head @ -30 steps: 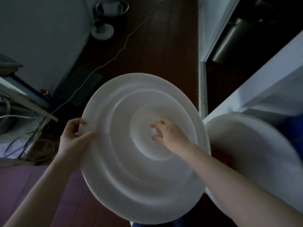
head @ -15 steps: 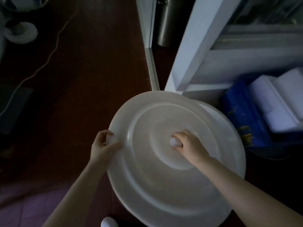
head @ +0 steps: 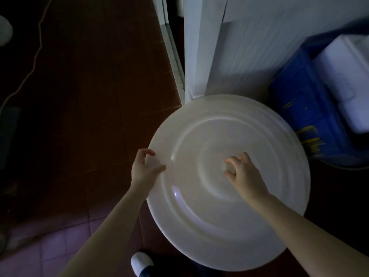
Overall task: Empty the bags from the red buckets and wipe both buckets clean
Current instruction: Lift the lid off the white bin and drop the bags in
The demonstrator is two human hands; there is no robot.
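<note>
A large round white lid with raised rings fills the lower middle of the head view, lying nearly flat and low beside the white cabinet. My right hand arches over the small knob at its centre, thumb and fingers closed around it. At the lid's left rim is my left hand, with the thumb lying on top and the fingers curled loosely above the edge, not hooked under it. No red bucket or bag shows; whatever stands below the lid is hidden.
A white cabinet post rises just behind the lid. To the right is a blue crate holding white foam boxes. A pale cable runs over the dark tiled floor at left. My shoe tip is below.
The lid has travelled right and down, from open floor to a spot by the cabinet, and now covers the second white lid seen earlier. My left fingers have come off the rim.
</note>
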